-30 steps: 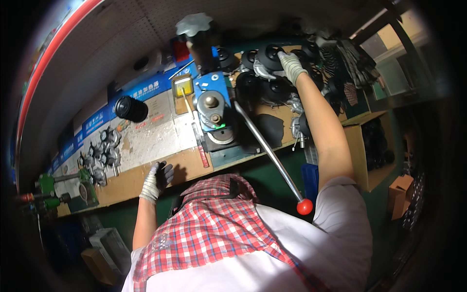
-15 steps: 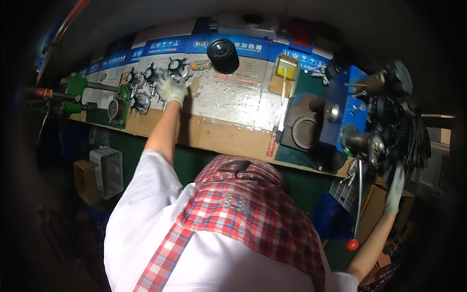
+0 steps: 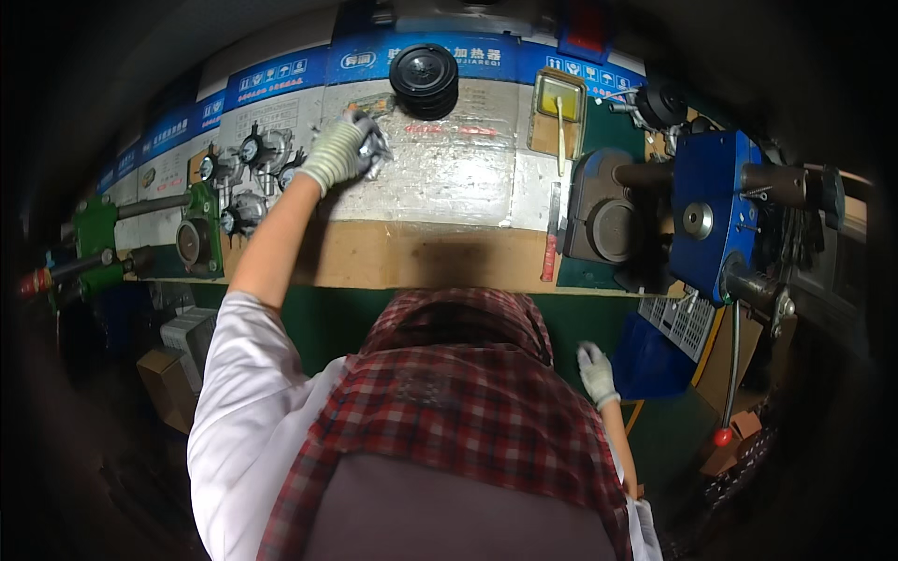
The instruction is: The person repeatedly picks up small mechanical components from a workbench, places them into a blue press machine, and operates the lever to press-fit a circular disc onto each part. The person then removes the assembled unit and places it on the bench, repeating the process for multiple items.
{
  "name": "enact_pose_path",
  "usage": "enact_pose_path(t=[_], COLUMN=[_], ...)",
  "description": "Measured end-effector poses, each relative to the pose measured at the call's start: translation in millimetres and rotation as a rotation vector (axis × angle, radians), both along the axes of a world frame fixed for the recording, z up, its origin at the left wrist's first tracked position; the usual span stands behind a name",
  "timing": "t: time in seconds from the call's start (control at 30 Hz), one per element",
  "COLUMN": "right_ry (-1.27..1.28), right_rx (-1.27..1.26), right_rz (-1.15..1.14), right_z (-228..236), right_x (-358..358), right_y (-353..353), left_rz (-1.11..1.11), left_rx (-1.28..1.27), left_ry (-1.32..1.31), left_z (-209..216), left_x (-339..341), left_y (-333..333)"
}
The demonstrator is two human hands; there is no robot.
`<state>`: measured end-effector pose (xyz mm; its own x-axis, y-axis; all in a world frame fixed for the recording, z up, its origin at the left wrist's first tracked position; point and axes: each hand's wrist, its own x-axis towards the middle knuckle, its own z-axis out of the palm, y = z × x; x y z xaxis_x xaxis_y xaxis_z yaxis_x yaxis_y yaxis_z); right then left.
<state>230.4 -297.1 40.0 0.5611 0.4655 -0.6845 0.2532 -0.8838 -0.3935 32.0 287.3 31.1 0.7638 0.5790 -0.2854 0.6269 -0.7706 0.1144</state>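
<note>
My left hand [image 3: 339,154], in a pale knitted glove, is closed around a silvery cast-metal part [image 3: 376,154] over the cardboard-covered bench. Fingers and glove hide much of that part. Just left of this hand, several similar metal castings with dark round fittings [image 3: 251,151] lie grouped on the bench. A stack of black ribbed pulleys [image 3: 424,82] stands a little beyond and to the right of it. My right hand [image 3: 597,376], gloved too, hangs low in front of the bench edge, its fingers loosely extended and somewhat blurred; no object shows in it.
A green hand press [image 3: 198,234] stands at the left, a blue one [image 3: 713,215] with a red-knobbed lever [image 3: 723,437] at the right. Between them are a tray of yellow grease [image 3: 558,105] with a brush and a red-handled knife [image 3: 549,257]. Crates and boxes sit below.
My left hand has lifted a casting from the group and moved slightly right with it. My right hand has come back from beside the blue press, inward to the bench front. The view has shifted.
</note>
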Motion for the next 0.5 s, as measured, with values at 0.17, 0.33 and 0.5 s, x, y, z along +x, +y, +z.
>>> enact_pose_path(t=[0.17, 0.33, 0.5], right_ry=[-0.258, -0.555, -0.596], right_rx=[0.417, 0.316, -0.002], right_rz=[0.385, 0.201, 0.136], right_z=[-18.7, -63.4, -70.6], right_x=[24.1, 90.4, 127.3], right_y=[159.8, 292.8, 363.3], left_rz=[-0.001, 0.209, 0.171], left_rx=[-0.269, -0.54, -0.616], left_ry=[-0.377, -0.49, -0.225], left_z=[-29.8, -37.5, -60.5], left_x=[16.0, 19.8, -26.8], left_y=[-99.0, -184.5, -176.0])
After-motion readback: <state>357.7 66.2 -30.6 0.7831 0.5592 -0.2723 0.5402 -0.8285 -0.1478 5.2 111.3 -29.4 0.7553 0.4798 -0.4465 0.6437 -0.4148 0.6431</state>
